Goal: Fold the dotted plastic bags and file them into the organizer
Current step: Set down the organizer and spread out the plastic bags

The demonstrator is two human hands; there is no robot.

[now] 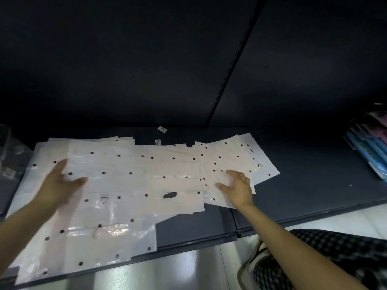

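Note:
Several pale pink dotted plastic bags lie flat and overlapping on a dark shelf (pixel 303 191). A large stack of bags (pixel 88 216) covers the left, a middle bag (pixel 173 185) shows a dark handle cut-out, and a smaller fanned pile (pixel 236 158) lies at the right. My left hand (pixel 58 185) hovers open over the left stack, blurred, fingers spread. My right hand (pixel 236 187) rests with relaxed fingers on the near edge of the right pile. No organizer is clearly seen.
Blue and pink packaged goods (pixel 368 147) lean at the shelf's right end. A clear plastic item (pixel 8 155) sits at the far left. Two small labels (pixel 162 129) lie at the back. A slotted upright (pixel 232 65) rises behind. Shiny floor and checked cloth (pixel 335 256) lie below.

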